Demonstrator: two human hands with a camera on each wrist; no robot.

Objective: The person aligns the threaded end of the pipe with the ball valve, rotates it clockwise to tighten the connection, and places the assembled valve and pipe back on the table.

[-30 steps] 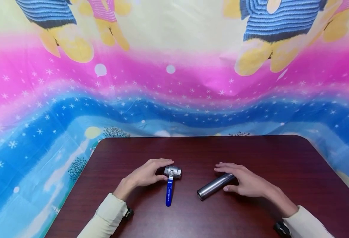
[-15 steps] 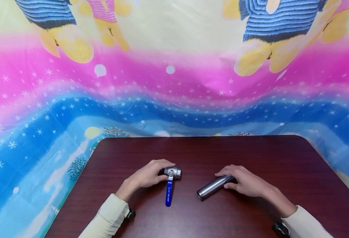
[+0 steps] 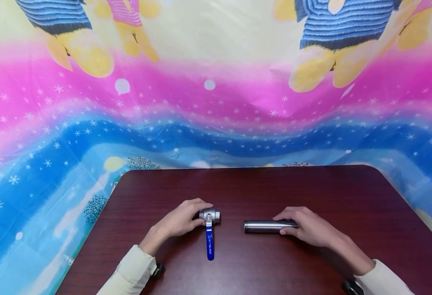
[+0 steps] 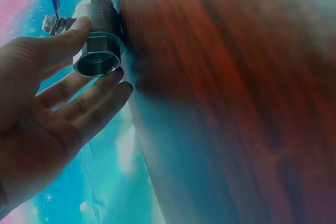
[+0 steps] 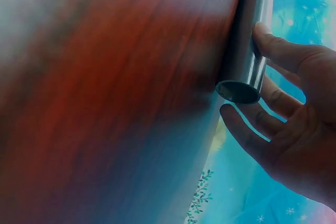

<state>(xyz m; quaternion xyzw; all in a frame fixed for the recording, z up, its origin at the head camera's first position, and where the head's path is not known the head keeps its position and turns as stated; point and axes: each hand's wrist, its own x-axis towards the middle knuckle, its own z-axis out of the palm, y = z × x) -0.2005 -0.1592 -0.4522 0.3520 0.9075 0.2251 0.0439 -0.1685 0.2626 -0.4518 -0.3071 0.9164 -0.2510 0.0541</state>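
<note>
A steel ball valve (image 3: 211,215) with a blue lever handle (image 3: 210,246) is in the middle of the table, the lever pointing toward the near side. My left hand (image 3: 179,219) pinches its body between thumb and fingers; in the left wrist view the threaded end (image 4: 98,65) of the valve shows below the thumb. To the right lies a short metal pipe (image 3: 261,226), level and pointing sideways at the valve, a gap between them. My right hand (image 3: 308,227) holds the pipe's right end, and the right wrist view shows thumb and fingers around that hollow end (image 5: 239,92).
Both things are close over the dark brown wooden table (image 3: 238,188), which has rounded far corners. Behind it hangs a colourful printed cloth (image 3: 216,102) that reaches down along the table's sides. Each wrist wears a black strapped device.
My right hand has closed on the pipe and turned it from slanted to nearly straight across. The valve has shifted slightly left in my left hand, its lever swinging a little right.
</note>
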